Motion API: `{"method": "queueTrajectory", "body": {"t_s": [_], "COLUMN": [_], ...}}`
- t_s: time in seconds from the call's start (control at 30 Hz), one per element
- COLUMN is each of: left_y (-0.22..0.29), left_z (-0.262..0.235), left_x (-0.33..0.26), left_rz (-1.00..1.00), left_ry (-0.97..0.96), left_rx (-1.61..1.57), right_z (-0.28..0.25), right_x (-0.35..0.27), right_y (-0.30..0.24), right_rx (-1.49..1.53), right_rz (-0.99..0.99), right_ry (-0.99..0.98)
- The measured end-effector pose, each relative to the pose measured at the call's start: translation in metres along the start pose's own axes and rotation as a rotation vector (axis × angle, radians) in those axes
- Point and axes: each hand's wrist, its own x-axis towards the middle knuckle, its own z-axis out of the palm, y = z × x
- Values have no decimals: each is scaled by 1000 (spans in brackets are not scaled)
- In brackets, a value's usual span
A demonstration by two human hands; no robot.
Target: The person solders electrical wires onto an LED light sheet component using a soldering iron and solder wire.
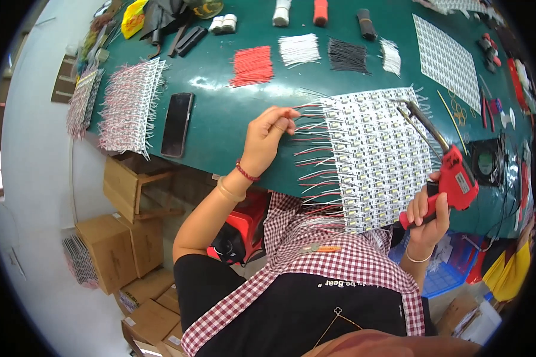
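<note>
In front of me lies a white circuit board panel (378,157) covered with rows of small components. Red, white and dark wires (314,140) stick out from its left edge. At that edge, near the top, my left hand (269,134) is closed in a pinch on a thin wire, red by the fingertips. My right hand (429,217) grips a red soldering gun (458,178) by its handle. The gun's metal tip reaches over the panel's upper right part; whether it touches the board, I cannot tell.
Beyond the panel lie piles of cut red wires (251,66), white wires (299,50) and black wires (348,56). A phone (177,125) and wired panels (131,107) lie to the left. At right are a bare panel (448,62) and a small black fan-like device (487,160).
</note>
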Motion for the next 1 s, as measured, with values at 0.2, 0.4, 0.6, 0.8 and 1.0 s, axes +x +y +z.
{"method": "queueTrajectory", "body": {"t_s": [0.2,0.4,0.6,0.8,1.0], "left_y": [63,67,62,65,59], "left_z": [57,117,132,134,135], "left_x": [-13,-27,-35,-38,-40], "left_rz": [-281,-127,126,-11,143], "left_ry": [-380,-406,-412,-375,-334], "left_rx": [-119,47,265,229,390], "right_z": [42,49,34,31,28], "right_x": [13,19,11,5,7], "right_y": [3,17,25,31,27], "right_rx": [-435,-537,-616,-577,-673], "right_rz": [92,205,89,74,117], "right_ry": [218,71,132,165,108]}}
